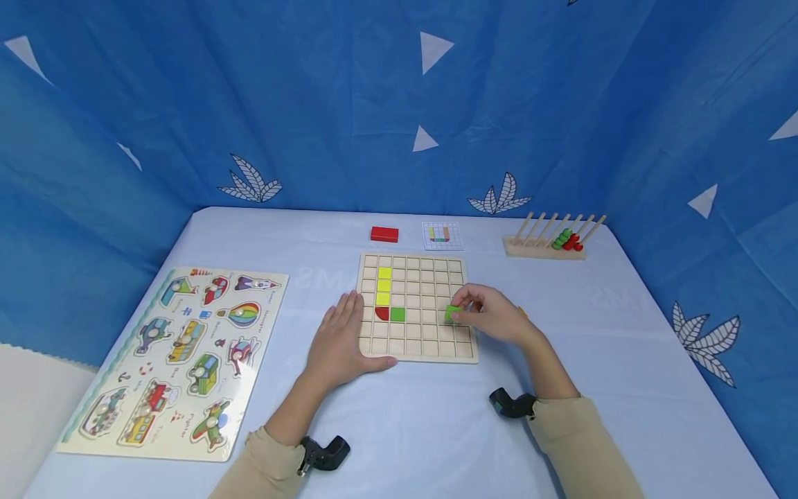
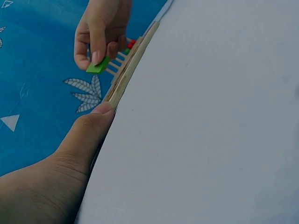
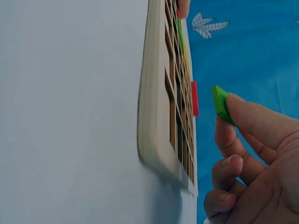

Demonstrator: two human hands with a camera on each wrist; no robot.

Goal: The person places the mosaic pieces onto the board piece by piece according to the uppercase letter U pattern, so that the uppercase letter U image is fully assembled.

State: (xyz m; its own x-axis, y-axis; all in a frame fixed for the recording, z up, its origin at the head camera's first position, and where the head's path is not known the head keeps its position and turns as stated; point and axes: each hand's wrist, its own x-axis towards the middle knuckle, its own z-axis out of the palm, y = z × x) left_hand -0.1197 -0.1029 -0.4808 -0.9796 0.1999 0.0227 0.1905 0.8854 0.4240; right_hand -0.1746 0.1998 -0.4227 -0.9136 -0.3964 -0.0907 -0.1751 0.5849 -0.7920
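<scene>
A wooden grid board (image 1: 413, 358) lies in the middle of the table. My left hand (image 1: 339, 344) rests along its left side, fingers straight, with the thumb against the near edge. Over the board's right part, my right hand (image 1: 497, 316) pinches a green square tile (image 3: 219, 103) between thumb and fingers; the right wrist view shows it held above the board. Three yellow tiles (image 1: 383, 285) form a column in the grid. Below them sit a red quarter-round tile (image 1: 382, 314) and, to its right, another green tile (image 1: 397, 314).
Behind the board are a red block (image 1: 384, 235) and a small pattern card (image 1: 443, 236). A wooden peg stand (image 1: 545, 251) with green and red beads is at the back right. A vehicle puzzle board (image 1: 240, 388) covers the left side. Something orange (image 1: 523, 312) peeks out behind the right hand.
</scene>
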